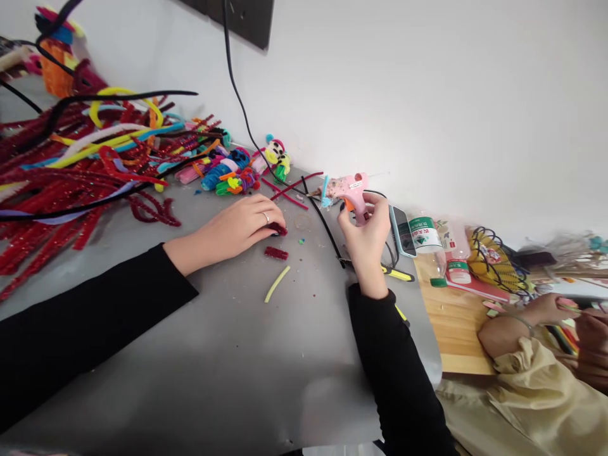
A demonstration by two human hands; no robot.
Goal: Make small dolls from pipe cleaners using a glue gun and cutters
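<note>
My right hand [368, 237] is wrapped round the handle of a pink glue gun [349, 185], whose nozzle points left, with blue fuzz near its front. My left hand [244, 225] is closed over a small dark red piece of pipe cleaner [280, 229], its fingertips low over the grey mat. Just below those fingers lies a second short red tinsel piece [276, 253]. A yellow pipe cleaner strip [277, 284] rests nearer to me. Behind the hands, long red and black pipe cleaners [325, 221] lie crossed on the mat.
A big heap of pipe cleaners [95, 164] spreads over the left side, with several fuzzy figures [228, 171] beside it. Right of the glue gun are a phone [403, 231], a yellow cutter [398, 273] and bottles [432, 253]. Another person's arm [508, 335] is at far right.
</note>
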